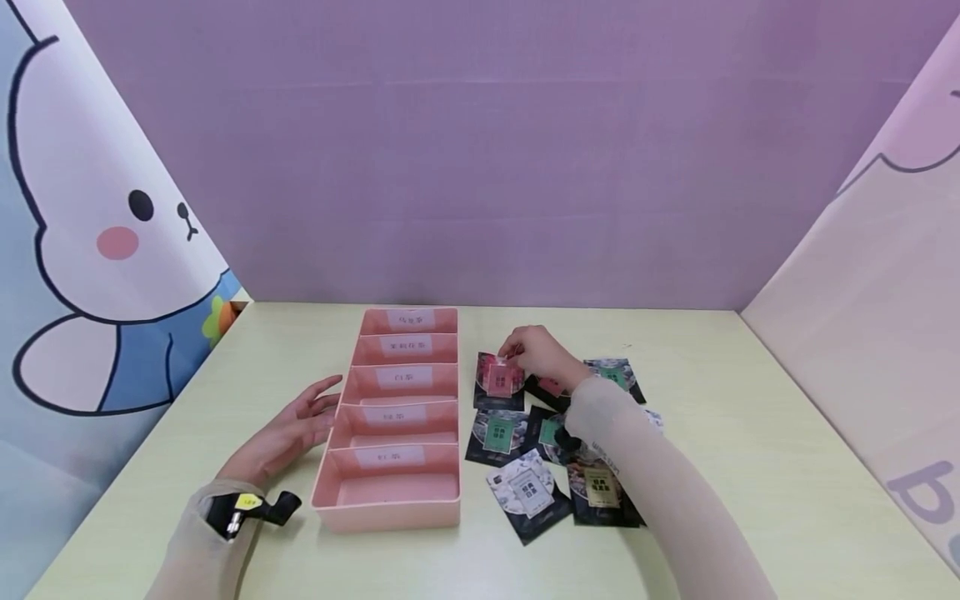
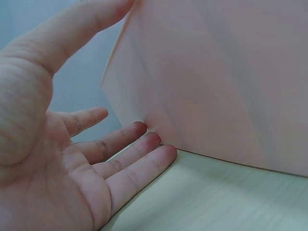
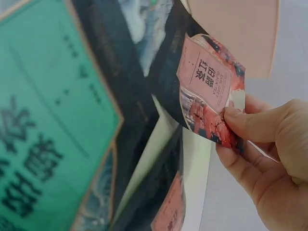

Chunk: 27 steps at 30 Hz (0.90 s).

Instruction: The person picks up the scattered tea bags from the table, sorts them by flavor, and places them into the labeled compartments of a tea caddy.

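My right hand (image 1: 546,354) pinches the edge of a tea bag sachet (image 1: 498,385) with a red label. In the right wrist view, the thumb lies on the printed face of this sachet (image 3: 207,82), whose label reads black tea. My left hand (image 1: 288,433) is beside a long pink compartment box (image 1: 386,515), its fingers loosely extended. In the left wrist view, the fingertips (image 2: 163,156) meet the lower part of the box wall (image 2: 202,96). A second red-labelled sachet (image 1: 551,387) is partly hidden beneath my right hand and arm.
Right of the box lie green-labelled sachets (image 1: 498,435), a white one (image 1: 531,492) and a gold-labelled one (image 1: 602,487), some overlapping. My right forearm covers part of the group. White labels (image 1: 390,456) mark the box's compartments. A purple backdrop (image 1: 487,167) stands behind the table.
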Each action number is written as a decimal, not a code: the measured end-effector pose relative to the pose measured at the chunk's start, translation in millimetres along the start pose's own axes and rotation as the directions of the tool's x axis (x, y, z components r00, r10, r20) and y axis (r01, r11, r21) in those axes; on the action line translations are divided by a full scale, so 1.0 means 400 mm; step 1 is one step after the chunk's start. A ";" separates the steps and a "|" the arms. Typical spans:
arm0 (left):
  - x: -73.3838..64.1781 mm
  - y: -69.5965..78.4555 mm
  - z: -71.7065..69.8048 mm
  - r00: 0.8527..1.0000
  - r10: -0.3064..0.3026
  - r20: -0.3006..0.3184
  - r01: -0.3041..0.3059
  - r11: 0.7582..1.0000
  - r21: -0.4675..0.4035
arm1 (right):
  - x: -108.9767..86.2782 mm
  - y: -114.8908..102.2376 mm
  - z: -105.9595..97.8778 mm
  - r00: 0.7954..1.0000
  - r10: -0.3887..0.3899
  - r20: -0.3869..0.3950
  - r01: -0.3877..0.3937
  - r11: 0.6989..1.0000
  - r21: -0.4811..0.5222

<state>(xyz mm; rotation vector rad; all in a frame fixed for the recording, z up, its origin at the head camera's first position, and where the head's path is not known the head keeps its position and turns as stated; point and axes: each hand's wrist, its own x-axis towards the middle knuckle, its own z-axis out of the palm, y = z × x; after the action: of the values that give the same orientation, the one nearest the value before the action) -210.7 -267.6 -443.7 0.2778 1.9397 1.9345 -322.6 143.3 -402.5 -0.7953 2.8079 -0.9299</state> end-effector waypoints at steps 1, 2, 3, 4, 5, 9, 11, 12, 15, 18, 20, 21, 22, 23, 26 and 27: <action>0.000 -0.001 -0.001 1.000 0.001 0.000 -0.001 1.000 0.001 | -0.001 -0.001 -0.002 1.000 0.003 0.002 -0.003 1.000 0.019; 0.001 -0.001 -0.001 1.000 0.002 -0.001 -0.002 1.000 0.003 | -0.001 -0.001 -0.004 1.000 0.010 0.002 -0.010 0.999 0.040; 0.002 -0.002 -0.001 1.000 0.000 -0.004 0.000 1.000 0.005 | -0.003 -0.002 -0.006 1.000 0.023 0.003 -0.023 0.998 0.067; 0.002 -0.001 0.000 1.000 -0.001 -0.007 0.001 1.000 0.004 | -0.004 -0.002 -0.009 1.000 0.030 0.006 -0.030 0.995 0.093; 0.002 -0.001 0.000 1.000 0.001 -0.005 -0.001 1.000 0.005 | -0.004 0.000 -0.012 0.999 0.040 0.010 -0.041 0.992 0.120; 0.000 0.000 0.001 1.000 0.009 0.006 -0.009 1.000 -0.004 | -0.006 0.010 -0.020 0.997 0.067 0.025 -0.070 0.977 0.203; -0.001 0.000 0.001 1.000 0.014 0.014 -0.013 1.000 -0.005 | -0.007 0.012 -0.026 0.997 0.076 0.024 -0.080 0.968 0.238; -0.002 0.000 0.001 1.000 0.013 0.013 -0.013 1.000 -0.006 | -0.009 0.010 -0.030 0.996 0.081 0.023 -0.084 0.963 0.257; -0.002 -0.002 0.001 1.000 0.012 0.011 -0.012 1.000 0.003 | -0.016 0.006 -0.045 0.996 0.093 0.009 -0.091 0.950 0.298; -0.002 -0.004 -0.001 1.000 0.012 0.011 -0.012 1.000 0.006 | -0.022 0.000 -0.062 0.996 0.090 -0.010 -0.083 0.952 0.294; -0.001 -0.005 -0.001 1.000 0.013 0.010 -0.013 1.000 0.003 | -0.023 -0.002 -0.072 0.997 0.081 -0.022 -0.071 0.959 0.276; -0.001 -0.005 -0.001 1.000 0.015 0.009 -0.015 1.000 -0.001 | -0.023 -0.002 -0.077 0.997 0.073 -0.026 -0.063 0.961 0.268; -0.001 -0.005 0.000 1.000 0.016 0.008 -0.016 1.000 -0.006 | -0.023 -0.003 -0.081 0.997 0.071 -0.030 -0.060 0.961 0.272; 0.000 -0.005 0.000 1.000 0.019 0.008 -0.019 1.000 -0.010 | -0.022 -0.002 -0.086 0.997 0.067 -0.033 -0.055 0.960 0.275; 0.000 -0.003 0.002 1.000 0.021 0.005 -0.021 0.999 -0.027 | -0.022 -0.004 -0.097 0.998 0.051 -0.039 -0.037 0.956 0.292; 0.000 -0.003 0.002 1.000 0.020 0.004 -0.019 0.999 -0.030 | -0.022 -0.004 -0.100 0.998 0.048 -0.042 -0.034 0.954 0.298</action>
<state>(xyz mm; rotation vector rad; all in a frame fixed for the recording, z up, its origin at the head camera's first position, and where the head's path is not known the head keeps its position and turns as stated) -210.2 -266.8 -444.8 0.2936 1.9100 1.9722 -323.5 167.9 -369.8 -0.6777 2.6186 -1.3390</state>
